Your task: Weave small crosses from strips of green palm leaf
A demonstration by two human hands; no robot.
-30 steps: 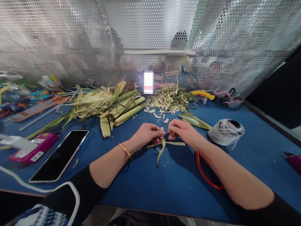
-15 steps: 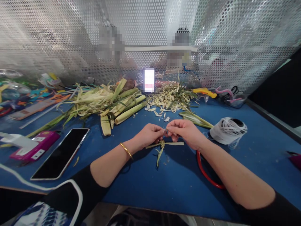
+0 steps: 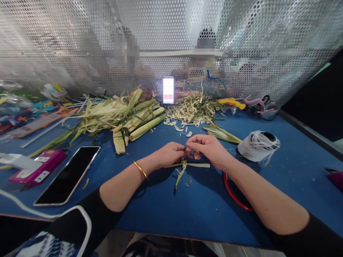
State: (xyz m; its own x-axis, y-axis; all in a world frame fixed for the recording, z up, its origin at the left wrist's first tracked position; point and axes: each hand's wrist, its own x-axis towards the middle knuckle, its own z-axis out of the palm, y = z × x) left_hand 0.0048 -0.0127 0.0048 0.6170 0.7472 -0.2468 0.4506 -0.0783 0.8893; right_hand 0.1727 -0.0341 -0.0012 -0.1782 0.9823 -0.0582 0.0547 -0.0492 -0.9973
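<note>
Left hand (image 3: 168,154) pinched shut, fingertips meeting those of right hand (image 3: 210,149), also pinched; what they nip is too small to tell | just below: small cross of flat pale-green leaf strips (image 3: 187,165) on matte blue table (image 3: 187,210) | right: round spool of white string (image 3: 257,145) | behind: heap of fibrous green stalks (image 3: 125,114) | left: glossy black smartphone (image 3: 68,175)

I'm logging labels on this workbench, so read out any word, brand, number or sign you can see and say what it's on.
No text here can be read.
Pink case: white stickers, print too small to read.
Lit phone screen: white with a pink band, washed out.
Coloured packets: blurred, no letters legible.
Black phone: screen dark, nothing shown.
</note>
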